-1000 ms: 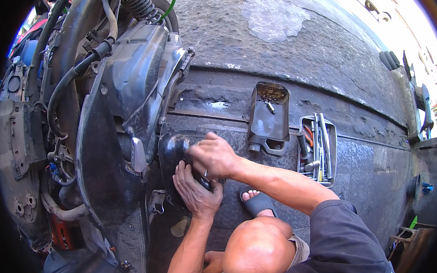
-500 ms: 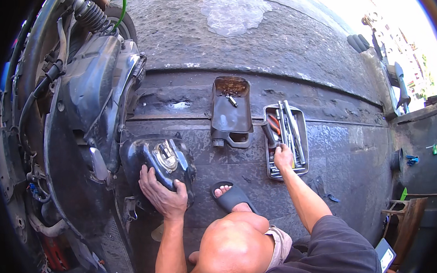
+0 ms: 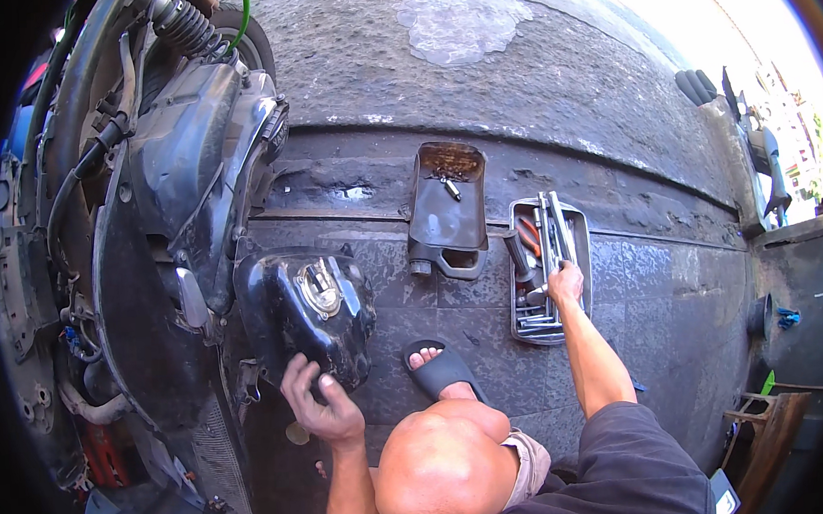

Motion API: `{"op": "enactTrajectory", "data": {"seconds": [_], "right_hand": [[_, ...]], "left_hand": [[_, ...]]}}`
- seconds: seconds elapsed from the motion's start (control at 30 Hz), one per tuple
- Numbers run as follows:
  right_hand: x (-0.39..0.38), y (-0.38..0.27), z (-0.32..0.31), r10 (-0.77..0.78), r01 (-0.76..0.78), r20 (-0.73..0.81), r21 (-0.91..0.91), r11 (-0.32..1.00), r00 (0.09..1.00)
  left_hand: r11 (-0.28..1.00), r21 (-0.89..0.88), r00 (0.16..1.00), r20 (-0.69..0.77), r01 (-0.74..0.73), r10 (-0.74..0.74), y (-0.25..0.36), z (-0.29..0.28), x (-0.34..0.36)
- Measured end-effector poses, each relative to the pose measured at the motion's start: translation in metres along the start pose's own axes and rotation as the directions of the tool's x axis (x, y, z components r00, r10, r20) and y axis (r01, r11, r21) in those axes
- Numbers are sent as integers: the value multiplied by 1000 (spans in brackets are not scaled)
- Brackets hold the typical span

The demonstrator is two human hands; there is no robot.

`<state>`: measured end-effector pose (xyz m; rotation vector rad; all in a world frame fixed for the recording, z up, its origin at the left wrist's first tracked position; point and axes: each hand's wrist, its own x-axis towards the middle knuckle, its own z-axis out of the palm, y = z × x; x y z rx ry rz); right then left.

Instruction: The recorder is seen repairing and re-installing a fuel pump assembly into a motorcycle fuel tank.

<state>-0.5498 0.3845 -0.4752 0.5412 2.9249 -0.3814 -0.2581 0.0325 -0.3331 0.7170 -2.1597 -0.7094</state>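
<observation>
My left hand (image 3: 326, 406) is raised just off the near edge of a black fuel tank (image 3: 285, 308), its fingers loosely bent and apart, holding nothing. The tank has a round metal fitting (image 3: 320, 291) on top and sits beside the motorcycle. To the right, my right hand (image 3: 567, 283) reaches into a grey tool tray (image 3: 588, 277). Its fingers close around the near end of the long metal bars (image 3: 560, 225); exactly how many they grip is hidden. A dark-handled tool (image 3: 518, 252) and orange-handled pliers (image 3: 529, 237) lie left of the bars, with several metal tools below.
A partly stripped motorcycle (image 3: 183, 175) fills the left side. A cut-open black jug (image 3: 447, 200) holds a small metal part (image 3: 451, 190). My sandalled foot (image 3: 441, 370) rests between tank and tray. A wooden stand (image 3: 770, 430) is at far right.
My left hand has come off the tank toward me. The right hand has shifted from beside the dark-handled tool onto the metal bars; that tool now lies tilted in the tray.
</observation>
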Motion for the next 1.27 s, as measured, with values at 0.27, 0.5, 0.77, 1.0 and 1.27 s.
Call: {"op": "enactTrajectory", "data": {"seconds": [0.27, 0.5, 0.77, 1.0, 1.27], "right_hand": [[-89, -90, 9, -436, 419, -79, 473, 775, 896], [-185, -280, -8, -788, 423, 183, 760, 493, 588], [-188, -398, 12, -887, 370, 441, 808, 458, 135], [-206, -403, 18, -815, 357, 573, 746, 563, 89], [-196, -369, 15, -890, 170, 451, 874, 455, 63]], "left_hand": [[326, -469, 354, -30, 821, -935, -37, -30, -93], [-405, -592, -266, 312, 696, -912, -75, -8, -118], [-590, -591, -191, 599, 550, -778, -85, 19, -79], [-664, -550, 57, 790, 507, -610, -109, 16, -67], [-739, -537, 274, 844, 407, -461, -95, 27, -74]]}}
